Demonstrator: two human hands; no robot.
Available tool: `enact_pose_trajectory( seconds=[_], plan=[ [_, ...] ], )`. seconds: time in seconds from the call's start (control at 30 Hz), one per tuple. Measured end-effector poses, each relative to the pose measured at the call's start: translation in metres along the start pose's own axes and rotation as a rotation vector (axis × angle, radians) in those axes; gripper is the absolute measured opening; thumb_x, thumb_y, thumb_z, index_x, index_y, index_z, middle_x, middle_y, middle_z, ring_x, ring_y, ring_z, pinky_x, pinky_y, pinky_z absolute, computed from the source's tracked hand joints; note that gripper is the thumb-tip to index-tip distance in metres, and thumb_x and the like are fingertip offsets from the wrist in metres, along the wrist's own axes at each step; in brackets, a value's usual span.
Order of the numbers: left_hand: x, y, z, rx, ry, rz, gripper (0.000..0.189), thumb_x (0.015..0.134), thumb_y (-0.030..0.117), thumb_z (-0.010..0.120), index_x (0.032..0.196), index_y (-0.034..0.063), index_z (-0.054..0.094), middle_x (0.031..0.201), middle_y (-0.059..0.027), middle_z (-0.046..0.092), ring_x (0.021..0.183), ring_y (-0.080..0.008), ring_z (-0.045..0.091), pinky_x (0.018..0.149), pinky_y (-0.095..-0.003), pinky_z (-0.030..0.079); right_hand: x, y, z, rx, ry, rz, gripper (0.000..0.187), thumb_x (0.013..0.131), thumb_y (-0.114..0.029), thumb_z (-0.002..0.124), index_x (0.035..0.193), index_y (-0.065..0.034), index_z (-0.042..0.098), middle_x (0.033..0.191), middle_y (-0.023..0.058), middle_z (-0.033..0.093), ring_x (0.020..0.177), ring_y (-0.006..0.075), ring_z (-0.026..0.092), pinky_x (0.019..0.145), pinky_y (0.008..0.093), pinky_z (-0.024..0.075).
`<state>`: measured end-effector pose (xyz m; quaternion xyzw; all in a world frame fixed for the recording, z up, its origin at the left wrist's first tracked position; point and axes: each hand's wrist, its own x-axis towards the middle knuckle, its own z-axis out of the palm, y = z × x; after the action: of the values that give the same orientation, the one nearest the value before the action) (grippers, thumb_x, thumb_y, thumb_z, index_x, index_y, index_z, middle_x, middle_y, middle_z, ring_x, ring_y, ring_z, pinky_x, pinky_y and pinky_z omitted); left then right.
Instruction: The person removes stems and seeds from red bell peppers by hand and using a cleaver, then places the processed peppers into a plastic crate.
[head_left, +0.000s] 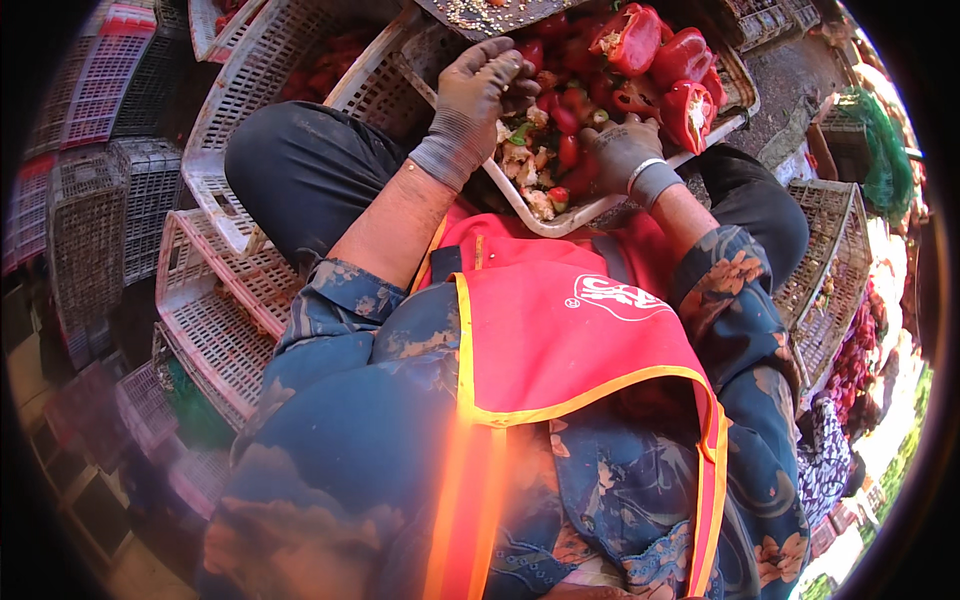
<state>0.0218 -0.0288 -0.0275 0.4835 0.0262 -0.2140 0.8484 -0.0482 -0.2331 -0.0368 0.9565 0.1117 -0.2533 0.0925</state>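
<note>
My left hand (480, 94), in a dirty grey knit glove with a coated palm, is raised over the left side of a white plastic crate (559, 225). Its fingers are bent, and whether they hold anything small is unclear. Lower in the crate, my right hand (626, 154), gloved alike, has a blurred red pepper (583, 176) against its inner side; its fingertips are partly hidden. Pale pepper cores (525, 165) with seeds and a green stem (519, 135) lie between the hands. Large red bell peppers (626, 41), some cut open, are heaped at the crate's upper right.
A dark board (487, 15) strewn with seeds spans the crate's far side. Slatted crates stand at left (217, 150), lower left (217, 315) and right (825, 277). Green netting (885, 157) hangs at far right. Another person's patterned sleeve (823, 465) shows at lower right.
</note>
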Motion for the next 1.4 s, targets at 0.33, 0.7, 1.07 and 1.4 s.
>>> enact_pose_trajectory(
  seconds=[0.33, 0.7, 1.07, 1.4],
  plan=[
    [-0.002, -0.038, -0.008, 0.71, -0.355, 0.105, 0.058, 0.087, 0.015, 0.072, 0.138, 0.0042, 0.047, 0.118, -0.0079, 0.062, 0.105, -0.0157, 0.059, 0.09, -0.0275, 0.05, -0.005, 0.047, 0.013, 0.928, 0.468, -0.113, 0.045, 0.066, -0.002, 0.064, 0.109, -0.0018, 0.055, 0.087, 0.0066, 0.062, 0.08, 0.0138, 0.059, 0.076, 0.0291, 0.0504],
    [0.014, 0.028, -0.013, -0.279, -0.261, 0.202, 0.03, 0.095, 0.024, 0.062, 0.118, 0.004, 0.059, 0.111, -0.0141, 0.066, 0.099, -0.0298, 0.067, 0.082, -0.0437, 0.057, -0.002, 0.04, 0.025, 1.014, 0.567, -0.171, 0.037, 0.081, -0.012, 0.073, 0.116, -0.0108, 0.062, 0.102, 0.0052, 0.067, 0.091, 0.0237, 0.067, 0.08, 0.0334, 0.0551],
    [0.004, 0.007, -0.015, -0.125, 0.041, -0.043, 0.029, 0.098, 0.031, 0.057, 0.117, 0.0079, 0.058, 0.104, -0.0118, 0.066, 0.097, -0.0265, 0.066, 0.083, -0.0442, 0.056, 0.031, -0.005, 0.018, -0.026, 0.209, -0.246, 0.039, 0.073, -0.02, 0.069, 0.111, -0.0253, 0.064, 0.126, 0.0097, 0.047, 0.104, 0.0314, 0.061, 0.073, 0.0424, 0.056],
    [-0.002, -0.011, -0.004, 0.315, -0.027, -0.066, 0.037, 0.092, 0.018, 0.066, 0.124, 0.0004, 0.056, 0.103, -0.0075, 0.068, 0.086, -0.013, 0.067, 0.073, -0.0264, 0.054, 0.045, 0.053, 0.034, 0.748, 0.73, -0.283, 0.016, 0.075, -0.009, 0.069, 0.09, -0.0089, 0.064, 0.081, 0.0103, 0.062, 0.08, 0.0265, 0.065, 0.072, 0.0376, 0.0516]
  ],
)
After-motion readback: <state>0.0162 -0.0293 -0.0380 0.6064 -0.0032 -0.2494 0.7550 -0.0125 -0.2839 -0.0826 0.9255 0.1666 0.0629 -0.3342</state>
